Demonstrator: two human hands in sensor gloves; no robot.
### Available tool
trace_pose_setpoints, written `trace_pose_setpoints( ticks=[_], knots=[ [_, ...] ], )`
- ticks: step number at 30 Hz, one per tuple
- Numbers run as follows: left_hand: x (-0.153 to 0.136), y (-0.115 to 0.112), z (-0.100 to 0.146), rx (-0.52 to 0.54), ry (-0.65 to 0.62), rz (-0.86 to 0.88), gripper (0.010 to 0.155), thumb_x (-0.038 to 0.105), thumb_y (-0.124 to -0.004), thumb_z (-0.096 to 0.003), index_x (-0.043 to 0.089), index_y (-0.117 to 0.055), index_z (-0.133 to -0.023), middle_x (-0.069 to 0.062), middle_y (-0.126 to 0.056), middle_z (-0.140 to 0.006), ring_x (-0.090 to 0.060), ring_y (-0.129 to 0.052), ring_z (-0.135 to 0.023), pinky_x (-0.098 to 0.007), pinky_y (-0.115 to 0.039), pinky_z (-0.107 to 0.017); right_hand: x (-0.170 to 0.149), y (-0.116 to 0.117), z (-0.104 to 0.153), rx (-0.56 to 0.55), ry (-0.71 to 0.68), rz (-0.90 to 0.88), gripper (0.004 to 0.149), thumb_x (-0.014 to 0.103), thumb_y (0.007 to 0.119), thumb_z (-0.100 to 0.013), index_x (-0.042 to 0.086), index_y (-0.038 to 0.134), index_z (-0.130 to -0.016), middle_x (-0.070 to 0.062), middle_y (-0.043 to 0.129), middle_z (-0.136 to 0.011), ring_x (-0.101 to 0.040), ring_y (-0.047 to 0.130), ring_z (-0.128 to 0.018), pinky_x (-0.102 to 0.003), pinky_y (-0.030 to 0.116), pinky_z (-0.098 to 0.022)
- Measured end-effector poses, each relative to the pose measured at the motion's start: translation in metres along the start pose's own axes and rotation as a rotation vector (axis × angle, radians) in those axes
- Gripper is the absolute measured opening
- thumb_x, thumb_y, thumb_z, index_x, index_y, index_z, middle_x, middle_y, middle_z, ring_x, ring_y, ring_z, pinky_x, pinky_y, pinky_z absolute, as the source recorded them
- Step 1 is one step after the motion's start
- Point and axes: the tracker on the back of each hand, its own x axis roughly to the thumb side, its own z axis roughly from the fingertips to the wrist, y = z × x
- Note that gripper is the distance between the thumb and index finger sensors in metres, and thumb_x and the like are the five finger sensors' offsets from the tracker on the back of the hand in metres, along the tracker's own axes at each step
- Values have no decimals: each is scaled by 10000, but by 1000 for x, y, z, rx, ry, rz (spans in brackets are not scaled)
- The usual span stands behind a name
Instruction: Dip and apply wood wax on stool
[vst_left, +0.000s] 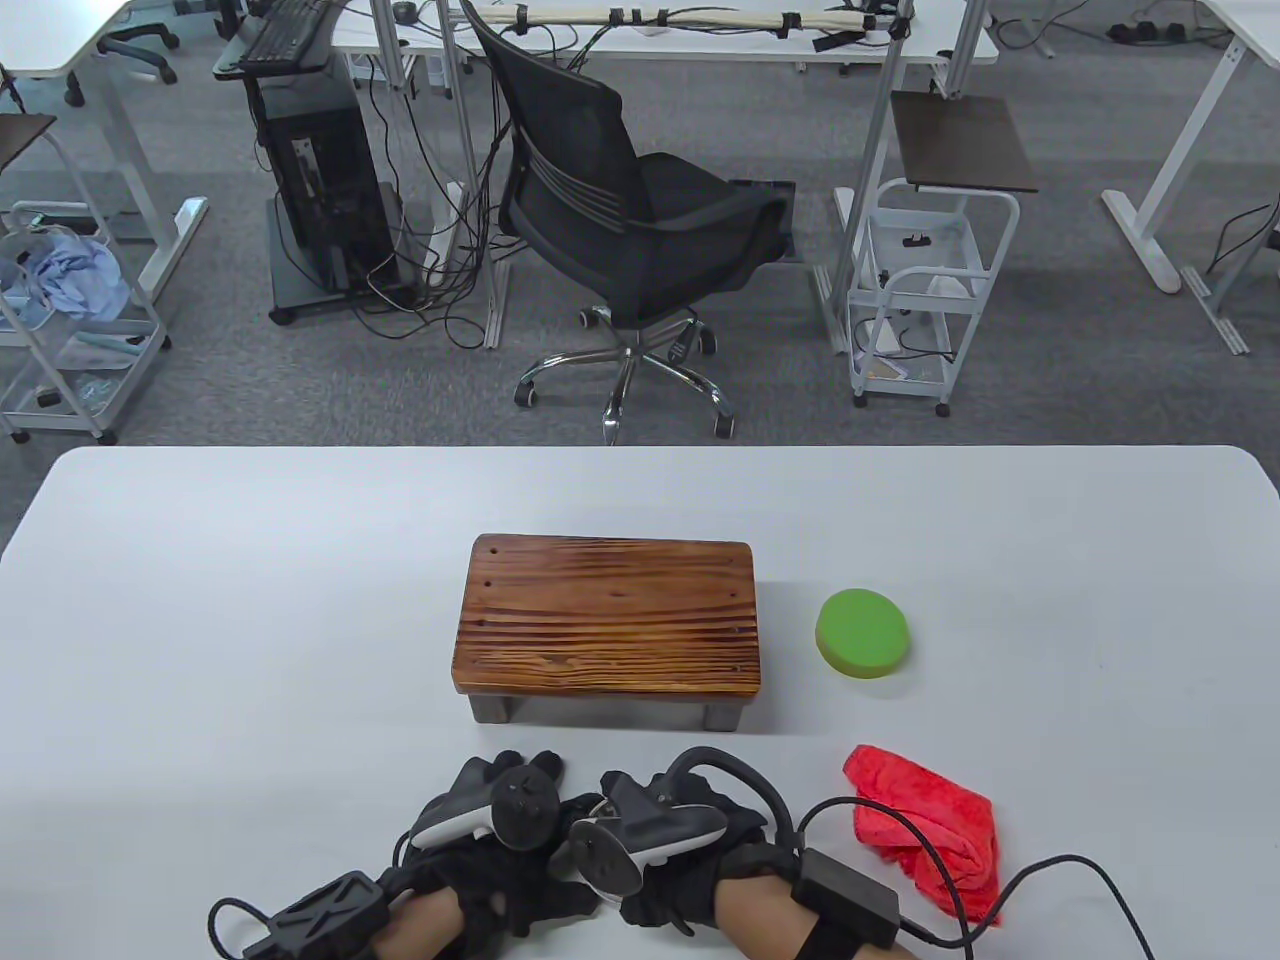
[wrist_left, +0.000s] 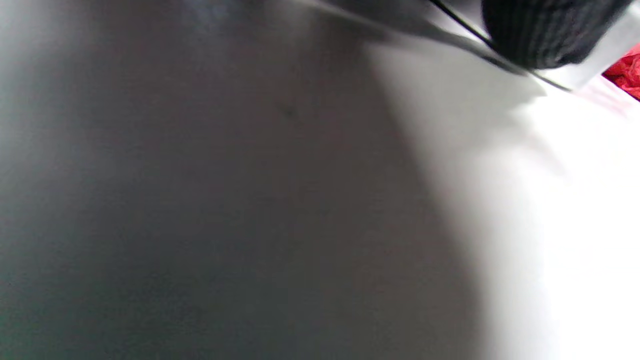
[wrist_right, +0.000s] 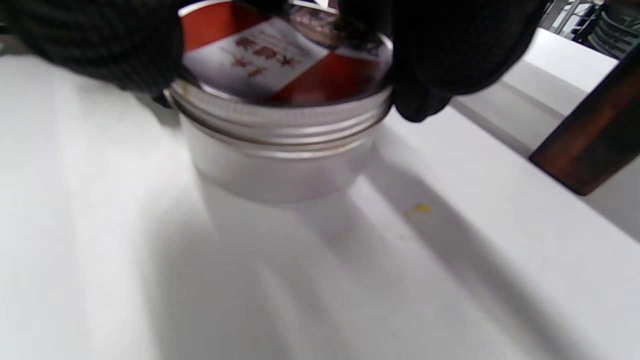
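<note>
Both hands at near table (vst_left: 200, 560) edge: right hand (vst_left: 690, 840) grips wax tin (wrist_right: 280, 140) lid (wrist_right: 285, 65) to unscrew; left hand (vst_left: 480, 850) grip unclear, probably steadying.

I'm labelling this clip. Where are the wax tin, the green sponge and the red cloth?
wax tin (wrist_right: 280, 165): right wrist view, silver side wall.
green sponge (vst_left: 862, 632): table view, top face.
red cloth (vst_left: 925, 815): table view, middle of the crumpled fabric.

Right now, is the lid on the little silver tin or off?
On. In the right wrist view the red-labelled lid sits on top of the silver tin, with gloved fingers gripping its rim. Whether it is screwed tight, I cannot tell.
</note>
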Motion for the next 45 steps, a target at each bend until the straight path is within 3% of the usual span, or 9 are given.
trace_pose_setpoints(
  ticks=[10,34,42,45],
  knots=[
    [0,0,0,0,2,-4,722,742,-627,-587,518,-132,-1063,-166,246,-1108,-536,245,-891,-791,34,-541,4,1,0,6,83,-39,687,572,761,-530,251,445,-1048,-131,533,-1066,-348,841,-783,-399,849,-541],
    [2,0,1,18,14,-29,738,740,-632,-581,501,-131,-1068,-190,222,-1113,-553,210,-905,-798,0,-562,4,3,-1,24,139,-80,692,584,746,-539,267,424,-1063,-124,519,-1074,-343,833,-802,-401,848,-550],
    [7,10,29,106,33,-100,786,724,-728,-498,506,-247,-1080,-243,30,-1169,-593,33,-970,-819,-127,-615,0,2,2,25,153,-102,649,595,723,-560,300,442,-1064,-82,508,-1105,-316,756,-938,-529,781,-642],
    [11,22,48,158,4,-127,835,698,-761,-460,416,-345,-1127,-267,-124,-1202,-604,-69,-999,-817,-175,-631,0,-6,11,-6,160,-99,703,625,724,-537,296,449,-1094,-99,508,-1130,-295,761,-971,-582,756,-645]
  ],
)
